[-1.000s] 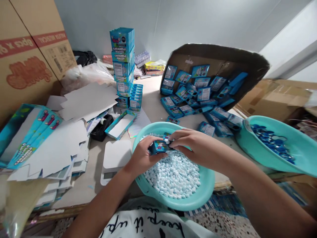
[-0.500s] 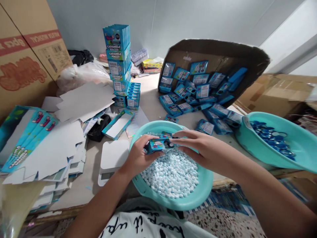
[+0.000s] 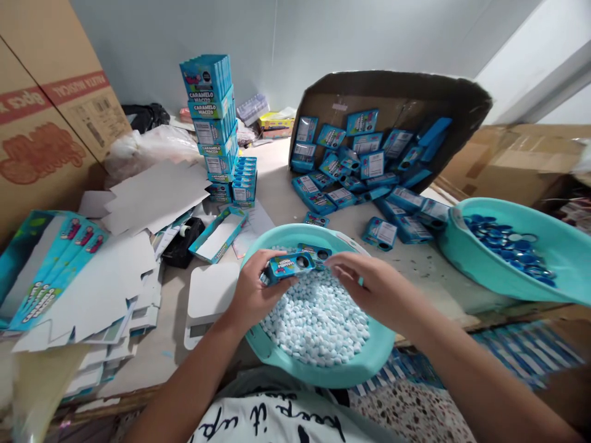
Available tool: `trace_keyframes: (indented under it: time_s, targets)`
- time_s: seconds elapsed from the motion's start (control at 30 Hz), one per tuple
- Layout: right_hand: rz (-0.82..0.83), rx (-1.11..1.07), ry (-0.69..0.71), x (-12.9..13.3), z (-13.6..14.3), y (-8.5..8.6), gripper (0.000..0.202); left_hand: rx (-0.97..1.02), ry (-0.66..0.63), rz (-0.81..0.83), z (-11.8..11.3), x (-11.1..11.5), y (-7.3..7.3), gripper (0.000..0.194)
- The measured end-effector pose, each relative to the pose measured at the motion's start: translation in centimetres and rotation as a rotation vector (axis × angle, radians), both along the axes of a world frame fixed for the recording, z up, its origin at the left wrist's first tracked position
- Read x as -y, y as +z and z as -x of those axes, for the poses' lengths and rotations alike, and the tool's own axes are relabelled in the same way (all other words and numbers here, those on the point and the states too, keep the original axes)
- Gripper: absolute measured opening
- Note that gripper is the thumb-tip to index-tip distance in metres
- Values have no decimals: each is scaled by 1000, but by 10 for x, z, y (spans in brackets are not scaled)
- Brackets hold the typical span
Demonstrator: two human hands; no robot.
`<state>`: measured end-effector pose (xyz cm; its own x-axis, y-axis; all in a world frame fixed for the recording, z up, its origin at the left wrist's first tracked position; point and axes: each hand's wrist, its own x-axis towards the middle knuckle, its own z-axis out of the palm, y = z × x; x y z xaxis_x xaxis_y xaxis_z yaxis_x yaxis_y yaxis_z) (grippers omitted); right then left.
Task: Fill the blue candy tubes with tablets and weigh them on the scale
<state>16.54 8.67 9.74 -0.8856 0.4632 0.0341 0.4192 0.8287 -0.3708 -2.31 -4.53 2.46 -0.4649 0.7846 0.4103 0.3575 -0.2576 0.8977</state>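
My left hand (image 3: 258,283) is closed around a small blue candy box (image 3: 290,266) printed "Caramelo Macizo", with a dark round window near its right end. Just behind it, over the candies, is a second blue candy box (image 3: 318,253). My right hand (image 3: 364,280) is beside the right ends of these boxes, fingers bent and drawn together; whatever they pinch, if anything, is hidden. Under both hands stands a turquoise basin (image 3: 383,351) holding many small white and pale blue candies (image 3: 318,326).
A white scale (image 3: 210,295) and an open blue tray (image 3: 219,237) lie left of the basin. Behind rises a stack of filled display boxes (image 3: 215,132). A tipped carton (image 3: 392,86) spills blue boxes. At right is a basin (image 3: 508,283) of blue round tins. Flat cardboard (image 3: 106,277) covers the left.
My right hand has drawn back a little to the right from the held box, its fingers curling in. The box in my left hand has shifted slightly left, its dark window now uncovered.
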Motion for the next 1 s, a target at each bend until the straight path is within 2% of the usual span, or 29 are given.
trace_keyframes:
  time_s: [0.03, 0.1, 0.17, 0.27, 0.4, 0.5, 0.67, 0.8, 1.0]
  targets:
    - [35, 111, -22, 6, 0, -9, 30, -2, 48, -5, 0, 0, 0, 36]
    - [74, 322, 24, 19, 1, -24, 26, 8, 126, 5, -1, 0, -1, 36]
    - [83, 423, 81, 30, 5, -35, 34, 12, 155, 23, -1, 0, -1, 36]
    - [122, 445, 86, 35, 8, -42, 33, -29, 117, 16, -1, 1, -2, 36]
    - [207, 367, 93, 27, 10, -44, 25, -40, 57, 14, 0, 1, -3, 37]
    - [187, 278, 15, 15, 9, -33, 25, -54, 43, 30, 0, 0, -2, 37]
    - [-30, 2, -128, -9, 8, 8, 26, -146, -6, 47, -1, -1, 1, 36]
    - [-110, -26, -20, -15, 16, 29, 26, -152, -26, 50, -1, -1, 2, 37]
    - [-202, 119, 159, -5, 41, 37, 27, -152, -53, 48, 0, 0, 3, 40]
